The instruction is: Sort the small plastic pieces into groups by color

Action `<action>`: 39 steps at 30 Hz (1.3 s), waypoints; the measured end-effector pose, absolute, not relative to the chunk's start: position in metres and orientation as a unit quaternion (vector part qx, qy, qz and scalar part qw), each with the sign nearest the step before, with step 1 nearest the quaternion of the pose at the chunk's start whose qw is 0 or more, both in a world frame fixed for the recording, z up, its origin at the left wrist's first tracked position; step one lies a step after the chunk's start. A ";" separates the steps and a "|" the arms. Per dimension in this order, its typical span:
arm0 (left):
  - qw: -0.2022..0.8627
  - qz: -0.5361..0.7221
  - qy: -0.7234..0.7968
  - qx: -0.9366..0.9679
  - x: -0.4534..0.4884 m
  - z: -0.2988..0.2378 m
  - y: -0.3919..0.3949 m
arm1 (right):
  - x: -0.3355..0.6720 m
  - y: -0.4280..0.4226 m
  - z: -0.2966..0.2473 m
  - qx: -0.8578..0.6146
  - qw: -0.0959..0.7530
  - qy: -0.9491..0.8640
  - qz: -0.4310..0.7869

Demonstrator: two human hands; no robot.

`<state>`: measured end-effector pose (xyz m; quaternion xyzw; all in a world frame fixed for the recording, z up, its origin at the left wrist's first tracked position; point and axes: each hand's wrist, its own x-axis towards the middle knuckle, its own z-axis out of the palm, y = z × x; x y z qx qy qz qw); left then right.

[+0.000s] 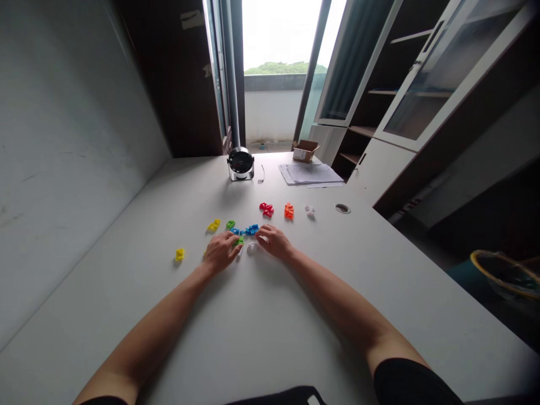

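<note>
My left hand [220, 251] lies low over the table with its thumb apart from its fingers. A green plastic block [240, 241] shows between thumb and fingertips, partly covered. Beyond those fingertips are small blue plastic blocks [252, 229]. At their right side, the fingertips of my right hand [273, 241] reach the blue group, thumb and fingers apart. Clear or whitish pieces [252, 248] sit between both hands. Another green block [230, 224] lies just beyond my left hand. Yellow blocks [214, 225] are to its left, with one more yellow block [179, 255] farther left.
Red blocks [266, 210], orange blocks [289, 211] and whitish blocks [310, 211] form separate groups farther back. Behind them are a round black device on a stand [241, 163], papers [312, 174] and an opened cardboard box [305, 151]. A cable hole [342, 208] is at right.
</note>
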<state>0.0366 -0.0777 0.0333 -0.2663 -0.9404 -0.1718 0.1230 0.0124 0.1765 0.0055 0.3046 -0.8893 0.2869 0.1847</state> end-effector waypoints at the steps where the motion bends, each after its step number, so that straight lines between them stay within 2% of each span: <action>1: 0.125 -0.173 -0.942 -0.257 0.036 0.033 -0.079 | 0.013 0.176 0.005 0.307 0.185 -0.889 0.285; 6: 0.140 -0.184 -0.949 -0.213 0.029 0.032 -0.091 | 0.013 0.176 0.004 0.302 0.183 -0.891 0.284; 13: 0.128 -0.179 -0.921 -0.322 0.030 0.030 -0.086 | 0.013 0.177 0.005 0.294 0.165 -0.898 0.283; 28: 0.202 -0.234 -0.942 -0.134 -0.005 0.024 -0.124 | 0.019 0.174 0.011 0.329 0.144 -0.889 0.284; 30: 0.183 -0.258 -0.940 -0.128 -0.017 0.025 -0.141 | 0.018 0.174 0.011 0.331 0.143 -0.887 0.288; 35: 0.048 -0.281 -0.939 -0.190 -0.038 0.020 -0.183 | 0.017 0.174 0.011 0.334 0.144 -0.884 0.293; 39: 0.058 -0.221 -0.952 -0.203 -0.040 0.017 -0.193 | 0.017 0.174 0.011 0.332 0.143 -0.883 0.298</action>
